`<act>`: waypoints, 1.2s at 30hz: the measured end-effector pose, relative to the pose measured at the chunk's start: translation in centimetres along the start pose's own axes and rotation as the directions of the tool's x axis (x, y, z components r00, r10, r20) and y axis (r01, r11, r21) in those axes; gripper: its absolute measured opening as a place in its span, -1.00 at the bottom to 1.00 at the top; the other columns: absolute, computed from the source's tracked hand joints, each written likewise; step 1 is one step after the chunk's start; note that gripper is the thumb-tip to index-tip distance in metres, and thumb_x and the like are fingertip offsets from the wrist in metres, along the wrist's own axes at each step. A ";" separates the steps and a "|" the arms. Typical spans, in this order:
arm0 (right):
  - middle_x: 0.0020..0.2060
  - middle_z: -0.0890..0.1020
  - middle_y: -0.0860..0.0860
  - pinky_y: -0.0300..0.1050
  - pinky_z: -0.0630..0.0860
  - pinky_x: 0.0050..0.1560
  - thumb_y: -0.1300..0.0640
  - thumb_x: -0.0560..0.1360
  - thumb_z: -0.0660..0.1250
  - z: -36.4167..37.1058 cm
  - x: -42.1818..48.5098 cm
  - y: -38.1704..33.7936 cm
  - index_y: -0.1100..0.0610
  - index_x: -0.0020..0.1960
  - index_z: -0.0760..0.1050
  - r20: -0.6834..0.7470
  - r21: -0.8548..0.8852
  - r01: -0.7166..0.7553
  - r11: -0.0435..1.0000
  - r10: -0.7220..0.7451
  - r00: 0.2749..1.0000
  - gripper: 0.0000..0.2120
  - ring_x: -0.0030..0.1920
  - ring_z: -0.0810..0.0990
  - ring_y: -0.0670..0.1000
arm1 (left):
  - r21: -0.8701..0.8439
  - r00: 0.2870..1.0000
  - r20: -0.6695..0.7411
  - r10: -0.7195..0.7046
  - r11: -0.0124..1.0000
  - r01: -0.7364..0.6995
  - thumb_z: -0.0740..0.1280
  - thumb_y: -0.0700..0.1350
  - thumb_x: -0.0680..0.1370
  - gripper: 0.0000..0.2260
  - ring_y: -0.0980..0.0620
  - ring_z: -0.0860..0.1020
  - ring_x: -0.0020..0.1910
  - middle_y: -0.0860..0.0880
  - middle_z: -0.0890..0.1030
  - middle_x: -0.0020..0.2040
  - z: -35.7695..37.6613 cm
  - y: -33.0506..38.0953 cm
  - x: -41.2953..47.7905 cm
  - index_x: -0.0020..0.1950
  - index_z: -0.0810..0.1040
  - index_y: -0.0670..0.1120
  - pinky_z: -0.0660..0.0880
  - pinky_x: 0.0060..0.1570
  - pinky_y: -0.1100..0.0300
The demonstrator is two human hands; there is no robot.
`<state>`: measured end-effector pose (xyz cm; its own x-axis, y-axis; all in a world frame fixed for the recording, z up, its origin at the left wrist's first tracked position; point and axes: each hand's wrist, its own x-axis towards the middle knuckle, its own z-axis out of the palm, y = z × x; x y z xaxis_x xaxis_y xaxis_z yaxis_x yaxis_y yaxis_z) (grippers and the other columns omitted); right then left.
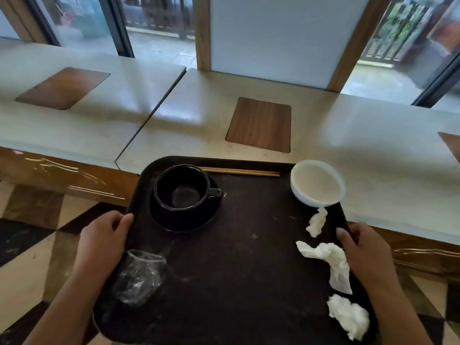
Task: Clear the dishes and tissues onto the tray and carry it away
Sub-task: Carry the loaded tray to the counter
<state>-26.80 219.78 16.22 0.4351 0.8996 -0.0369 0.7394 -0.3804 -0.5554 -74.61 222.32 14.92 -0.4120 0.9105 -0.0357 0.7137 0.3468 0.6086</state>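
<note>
Tray (pixel 236 270): dark, rectangular, held at both side edges; its far edge overlaps the near edge of the tabletop (pixel 373 145), the rest hangs over the checkered floor (pixel 29 245); I cannot tell whether it rests on the tabletop.
Left hand (pixel 104 235): grips the tray's left edge, thumb on top over the rim, fingers hidden underneath.
Right hand (pixel 366 247): grips the right edge the same way, thumb just beside the middle tissue.
Cup (pixel 183 186): black, upright on a black saucer (pixel 184 220), far left corner of the tray.
Chopsticks (pixel 241 171): a pair lying together along the far edge, between cup and bowl.
Bowl (pixel 317 183): white, upright, far right corner.
Tissues (pixel 328 260): three crumpled white wads in a row along the right edge, from just beside the bowl to the near right corner.
Glass (pixel 140 277): clear, on its side by the left edge, just beside the left wrist.
Tabletop: pale, with wooden insets (pixel 260 124); windows (pixel 159 18) beyond.
</note>
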 end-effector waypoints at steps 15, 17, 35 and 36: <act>-0.36 0.58 -0.05 -0.16 0.36 -0.33 0.02 0.57 0.34 7.9 22.5 -5.8 0.06 -0.16 0.45 -0.125 0.043 -0.159 0.986 0.163 0.979 -0.82 -0.32 0.53 -0.08 | -0.020 0.986 0.039 0.164 0.986 -0.163 0.30 -0.06 0.61 -0.72 0.05 0.48 -0.42 0.02 0.53 -0.44 10.9 10.5 26.0 -0.30 0.49 -0.07 0.33 -0.40 0.12; -0.36 0.58 -0.08 -0.17 0.35 -0.33 0.01 0.56 0.33 8.6 24.8 -5.7 0.04 -0.16 0.45 -0.128 0.046 -0.179 0.983 0.183 0.975 -0.83 -0.32 0.52 -0.11 | -0.026 0.987 0.055 0.150 0.988 -0.149 0.30 -0.06 0.62 -0.72 0.05 0.49 -0.41 0.02 0.53 -0.44 12.7 11.6 27.8 -0.29 0.50 -0.08 0.33 -0.41 0.16; -0.39 0.49 -0.17 -0.27 0.28 -0.35 0.06 0.58 0.31 16.0 38.7 -2.0 0.09 -0.10 0.45 -0.082 0.001 -0.262 0.965 0.261 0.962 -0.87 -0.36 0.43 -0.24 | 0.118 0.987 0.129 0.092 0.987 -0.107 0.26 -0.04 0.64 -0.75 -0.13 0.52 -0.37 -0.06 0.57 -0.37 26.0 16.3 37.7 -0.16 0.56 -0.12 0.44 -0.36 0.02; -0.41 0.48 -0.17 -0.30 0.26 -0.35 0.08 0.58 0.32 16.4 38.9 -2.0 0.11 -0.10 0.46 -0.084 -0.007 -0.266 0.964 0.265 0.961 -0.87 -0.37 0.42 -0.25 | 0.131 0.987 0.130 0.089 0.986 -0.107 0.25 -0.02 0.64 -0.76 -0.12 0.52 -0.36 -0.06 0.57 -0.36 26.4 16.3 38.2 -0.14 0.56 -0.11 0.42 -0.37 0.04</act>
<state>-19.75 259.09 2.22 0.6569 0.7455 -0.1123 0.6005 -0.6075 -0.5199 -63.78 268.64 2.54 -0.2691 0.9594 -0.0843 0.8216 0.2744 0.4997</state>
